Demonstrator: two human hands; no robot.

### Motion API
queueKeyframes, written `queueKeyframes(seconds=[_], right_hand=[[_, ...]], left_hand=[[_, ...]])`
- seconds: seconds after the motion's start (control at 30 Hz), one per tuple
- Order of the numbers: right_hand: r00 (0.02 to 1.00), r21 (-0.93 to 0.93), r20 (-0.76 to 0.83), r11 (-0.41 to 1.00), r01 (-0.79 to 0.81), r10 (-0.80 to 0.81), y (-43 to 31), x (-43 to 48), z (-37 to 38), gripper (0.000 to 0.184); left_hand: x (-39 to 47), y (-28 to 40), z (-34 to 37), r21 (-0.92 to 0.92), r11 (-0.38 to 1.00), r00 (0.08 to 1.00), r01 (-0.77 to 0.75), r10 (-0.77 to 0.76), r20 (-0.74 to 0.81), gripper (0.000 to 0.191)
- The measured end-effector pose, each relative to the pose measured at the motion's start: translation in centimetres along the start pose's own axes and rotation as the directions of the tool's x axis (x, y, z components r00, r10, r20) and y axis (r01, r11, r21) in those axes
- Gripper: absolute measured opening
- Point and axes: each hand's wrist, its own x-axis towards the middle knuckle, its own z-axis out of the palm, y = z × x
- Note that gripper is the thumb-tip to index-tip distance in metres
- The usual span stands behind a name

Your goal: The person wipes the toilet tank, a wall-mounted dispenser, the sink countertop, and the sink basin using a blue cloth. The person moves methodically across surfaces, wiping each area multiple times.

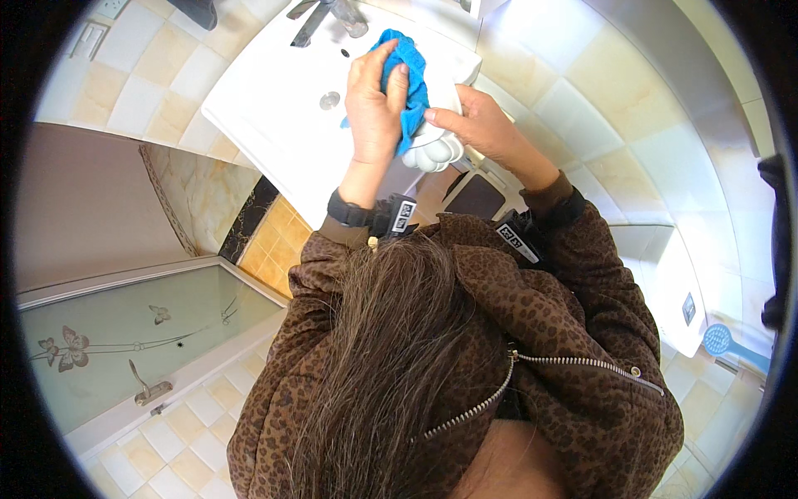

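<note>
My left hand point(374, 103) is over the white washbasin and presses a crumpled blue cloth point(408, 81) between its fingers and thumb. A white object with rounded, scalloped lobes point(436, 153) lies under and beside the cloth at the basin's right side; its full shape is hidden. My right hand point(486, 121) grips the white object's right edge, with the thumb on top near the cloth and the other fingers out of sight beneath. The washbasin point(268, 118) has a metal drain point(329, 100) to the left of my left hand.
A metal faucet point(312, 25) stands at the basin's far edge. The tiled wall point(561, 81) is close on the right. A frosted glass door point(143, 337) with a handle is at lower left. A blue brush point(720, 340) and a white fixture point(673, 287) are at right.
</note>
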Motion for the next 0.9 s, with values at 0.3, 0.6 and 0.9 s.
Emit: queueKeyframes(seconds=[0.3,0.6,0.9], right_hand=[[0.99,-0.177,-0.056,0.978,0.114,-0.126,1.1,0.5,-1.7,0.035],[0.982,-0.265,-0.095,0.955,0.133,-0.163,2.1,0.6,-0.8,0.043],[0.978,-0.253,-0.155,0.962,0.099,-0.141,0.4,0.6,-0.9,0.041]], left_hand=[[-3.1,1.3,-0.5,-0.143,0.947,0.903,0.288,-0.219,0.369,0.03],[-0.5,-0.5,-0.4,0.361,0.882,0.944,-0.302,0.226,0.239,0.027],[-1.1,0.5,0.1,0.026,0.999,0.968,-0.041,0.034,0.25,0.021]])
